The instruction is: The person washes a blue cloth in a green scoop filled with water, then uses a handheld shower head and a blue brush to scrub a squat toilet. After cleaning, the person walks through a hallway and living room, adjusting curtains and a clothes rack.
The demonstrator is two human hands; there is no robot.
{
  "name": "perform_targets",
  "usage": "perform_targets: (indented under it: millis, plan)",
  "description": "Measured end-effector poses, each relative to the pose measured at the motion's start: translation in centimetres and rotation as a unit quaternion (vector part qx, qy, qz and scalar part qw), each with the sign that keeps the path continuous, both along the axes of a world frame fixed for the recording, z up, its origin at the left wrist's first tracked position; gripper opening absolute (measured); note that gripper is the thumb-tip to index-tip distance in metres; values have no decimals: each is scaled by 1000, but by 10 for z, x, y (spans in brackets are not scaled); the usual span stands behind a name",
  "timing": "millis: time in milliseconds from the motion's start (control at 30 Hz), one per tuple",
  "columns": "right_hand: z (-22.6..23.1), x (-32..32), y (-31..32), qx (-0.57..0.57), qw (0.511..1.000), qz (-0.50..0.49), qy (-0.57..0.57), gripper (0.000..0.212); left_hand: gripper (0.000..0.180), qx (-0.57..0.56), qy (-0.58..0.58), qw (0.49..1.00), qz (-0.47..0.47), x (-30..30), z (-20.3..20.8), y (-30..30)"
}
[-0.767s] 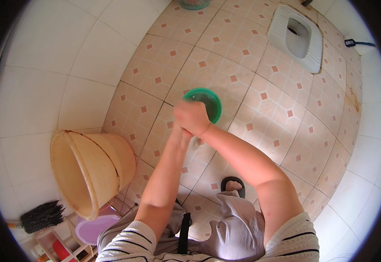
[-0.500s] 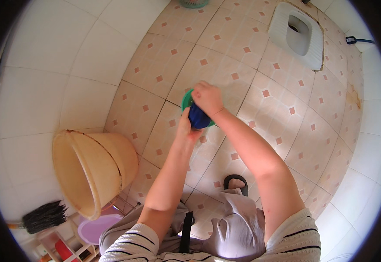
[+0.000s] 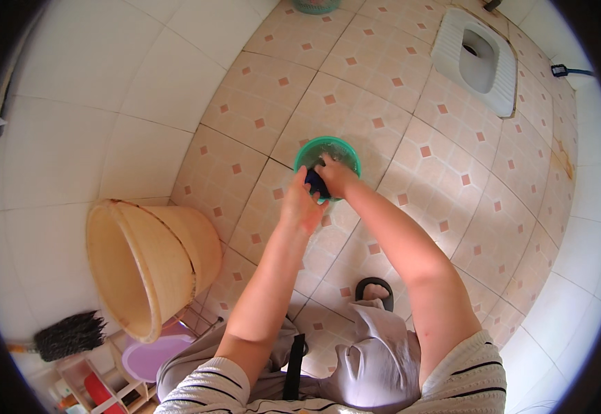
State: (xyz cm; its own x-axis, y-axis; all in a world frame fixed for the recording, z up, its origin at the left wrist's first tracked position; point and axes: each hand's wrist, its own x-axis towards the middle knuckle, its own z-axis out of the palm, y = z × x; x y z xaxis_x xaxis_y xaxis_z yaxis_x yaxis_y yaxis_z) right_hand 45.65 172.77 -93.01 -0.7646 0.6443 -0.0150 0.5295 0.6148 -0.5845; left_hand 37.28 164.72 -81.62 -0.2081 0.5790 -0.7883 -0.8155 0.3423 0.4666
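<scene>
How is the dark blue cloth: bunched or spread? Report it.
Bunched: the cloth makes a compact lump between left hand and right hand at the green basin; the hands partly hide it.

Beige tiled floor [image 3: 445,169] with reddish diamonds, green basin [image 3: 342,145], black slipper [image 3: 376,281], white squat toilet [image 3: 478,69] set in

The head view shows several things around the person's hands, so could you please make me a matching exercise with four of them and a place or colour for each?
Things:
1. Bucket
2. Dark blue item
3. Squat toilet
4. Basin at the hands

Places and colours:
A. White, at the picture's upper right
B. Green, with a round rim
C. Pale yellow, at the picture's left
D. In the grasp of the left hand

Right pairs: 1-C, 2-D, 3-A, 4-B
</scene>
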Motion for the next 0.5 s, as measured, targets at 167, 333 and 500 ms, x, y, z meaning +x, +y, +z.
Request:
perform_targets:
  millis: [167, 333, 500]
  plan:
    - [10, -8, 20, -74, 995, -58, -39, 19, 72, -17, 12, 999, -37, 5, 12, 1]
    - [123, 2, 42, -126, 984, 75, 101, 29, 67, -36, -217, 976, 0, -30, 7, 4]
    - [231, 27, 40, -287, 932, 191, 113, 29, 43, 89, -222, 971, -29, -24, 21, 10]
